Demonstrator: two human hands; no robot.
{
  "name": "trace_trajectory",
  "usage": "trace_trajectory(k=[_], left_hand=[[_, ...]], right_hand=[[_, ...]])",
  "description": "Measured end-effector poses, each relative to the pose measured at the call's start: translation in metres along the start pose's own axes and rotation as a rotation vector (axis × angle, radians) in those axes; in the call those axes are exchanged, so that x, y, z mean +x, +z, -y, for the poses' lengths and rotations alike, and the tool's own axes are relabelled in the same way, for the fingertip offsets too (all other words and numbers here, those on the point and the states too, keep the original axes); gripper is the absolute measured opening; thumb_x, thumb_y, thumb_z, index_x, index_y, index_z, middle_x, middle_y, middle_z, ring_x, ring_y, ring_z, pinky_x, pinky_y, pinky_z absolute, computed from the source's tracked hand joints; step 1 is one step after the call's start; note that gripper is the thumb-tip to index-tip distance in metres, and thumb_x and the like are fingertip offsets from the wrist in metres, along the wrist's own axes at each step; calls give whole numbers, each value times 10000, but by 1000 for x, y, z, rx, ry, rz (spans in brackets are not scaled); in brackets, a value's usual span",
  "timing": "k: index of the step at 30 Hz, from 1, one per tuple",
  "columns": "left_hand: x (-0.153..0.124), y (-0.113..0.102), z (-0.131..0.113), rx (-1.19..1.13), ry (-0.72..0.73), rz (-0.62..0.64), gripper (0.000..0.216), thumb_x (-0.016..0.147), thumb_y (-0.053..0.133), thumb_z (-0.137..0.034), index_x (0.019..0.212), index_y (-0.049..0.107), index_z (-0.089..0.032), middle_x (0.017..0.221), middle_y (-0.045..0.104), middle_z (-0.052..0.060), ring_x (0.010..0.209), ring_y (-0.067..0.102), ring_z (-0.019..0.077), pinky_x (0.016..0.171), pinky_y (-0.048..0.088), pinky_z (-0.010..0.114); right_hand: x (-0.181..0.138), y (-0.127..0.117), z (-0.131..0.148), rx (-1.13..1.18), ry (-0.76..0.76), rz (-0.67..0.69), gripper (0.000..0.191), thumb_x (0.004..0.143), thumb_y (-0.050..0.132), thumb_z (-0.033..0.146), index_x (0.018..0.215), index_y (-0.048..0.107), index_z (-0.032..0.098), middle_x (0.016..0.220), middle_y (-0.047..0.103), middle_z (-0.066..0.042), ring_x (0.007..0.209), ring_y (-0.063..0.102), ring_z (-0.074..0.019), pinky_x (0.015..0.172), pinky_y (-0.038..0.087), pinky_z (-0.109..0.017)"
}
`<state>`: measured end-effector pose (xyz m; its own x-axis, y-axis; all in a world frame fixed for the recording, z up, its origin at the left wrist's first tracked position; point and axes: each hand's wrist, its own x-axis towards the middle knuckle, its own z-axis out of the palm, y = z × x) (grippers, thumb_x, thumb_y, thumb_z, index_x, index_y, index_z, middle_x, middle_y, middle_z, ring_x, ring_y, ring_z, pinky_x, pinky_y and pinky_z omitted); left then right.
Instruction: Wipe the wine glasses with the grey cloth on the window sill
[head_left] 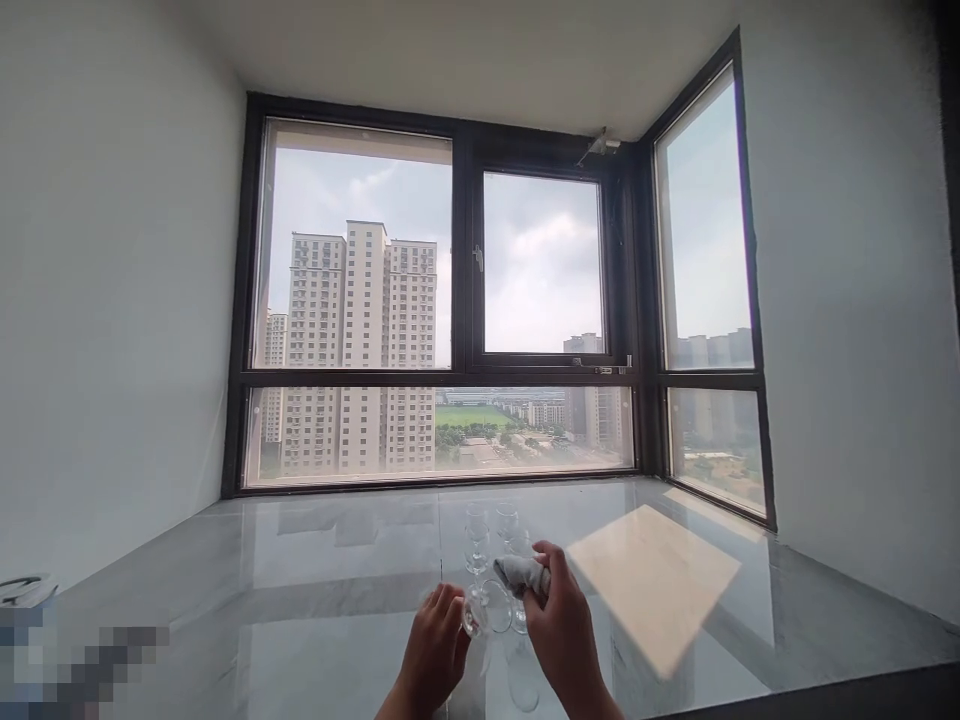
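Observation:
My left hand (433, 638) is closed around a small clear stemmed glass (496, 606), tipped on its side with its round end toward my right hand. My right hand (561, 612) grips a bunched grey-white cloth (519, 577), held just above and beside that glass. I cannot tell whether the cloth touches it. Beyond both hands, several similar clear glasses stand on the glossy grey sill, among them a stemmed glass (476, 548) on the left and another glass (507, 518) on the right. My right hand and the cloth partly cover the nearer ones.
The wide sill (330, 640) reflects the window and carries a bright sunlit patch (660, 590) on the right. Dark window frames (442, 378) rise behind it. A white wall (112, 300) bounds the left. A white object (30, 590) sits at the far left edge, beside a blurred-out area.

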<state>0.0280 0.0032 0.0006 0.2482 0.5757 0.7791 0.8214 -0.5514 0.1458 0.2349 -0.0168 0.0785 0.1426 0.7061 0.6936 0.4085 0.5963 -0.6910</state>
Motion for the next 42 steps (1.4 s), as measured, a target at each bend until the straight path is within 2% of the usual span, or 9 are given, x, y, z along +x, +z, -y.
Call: trace_trajectory(k=[5,8,10,13,16,20,23,30,42], left_hand=[[-2,4,5,-62,-135,-10,188,941,433,-183,885,602,-242,891,694,64,831,667,196,766,514,307],[-2,4,5,-64,-198,22,194,939,434,-174,874,603,-245,880,706,52,829,674,193,754,498,295],[-2,4,5,-78,-228,44,181,934,441,-176,897,603,-248,873,710,42,824,677,192,738,485,287],[-1,3,6,-125,-275,75,163,881,464,-139,887,585,-247,843,699,22,810,665,185,748,472,282],[0,3,10,-180,-335,81,150,831,481,-112,811,556,-241,824,688,20,827,647,189,795,471,301],[2,4,15,-287,-420,61,126,831,522,-133,840,591,-238,877,712,32,860,649,189,823,478,315],[3,5,18,-322,-439,47,95,825,563,-161,814,628,-229,849,709,27,838,649,182,811,476,307],[8,4,22,-194,-467,100,204,821,615,-327,674,678,-201,815,666,34,842,626,207,806,465,321],[9,9,24,-185,-502,222,319,856,568,-400,632,669,-195,731,705,51,768,617,212,785,434,331]], right_hand=[[-23,3,-14,507,320,267,549,710,705,363,1210,521,228,874,690,-12,750,668,-209,689,531,-307],[-35,-4,-30,708,500,183,683,709,703,517,1278,477,214,918,719,-60,801,700,-254,680,535,-330],[-37,-12,-46,625,529,36,705,707,687,568,1280,478,215,945,718,-80,820,706,-273,684,540,-340],[-32,-27,-77,251,473,-117,595,698,670,553,1181,530,236,1024,699,-94,885,699,-285,719,539,-338],[-26,-36,-107,-68,388,-121,503,704,587,540,1119,526,262,1038,705,-90,889,695,-292,721,522,-342],[-20,-33,-128,-287,382,-42,428,794,441,441,1173,484,247,1022,720,-107,856,702,-292,712,498,-350],[-20,-27,-131,-432,424,-8,410,852,387,374,1219,477,212,1002,727,-138,846,711,-309,695,480,-359],[-30,-20,-127,-645,277,72,329,951,347,228,1260,454,197,1060,697,-123,958,707,-262,745,469,-313],[-28,-21,-119,-646,331,122,324,974,370,185,1292,437,186,1109,683,-122,939,706,-246,692,456,-291]])
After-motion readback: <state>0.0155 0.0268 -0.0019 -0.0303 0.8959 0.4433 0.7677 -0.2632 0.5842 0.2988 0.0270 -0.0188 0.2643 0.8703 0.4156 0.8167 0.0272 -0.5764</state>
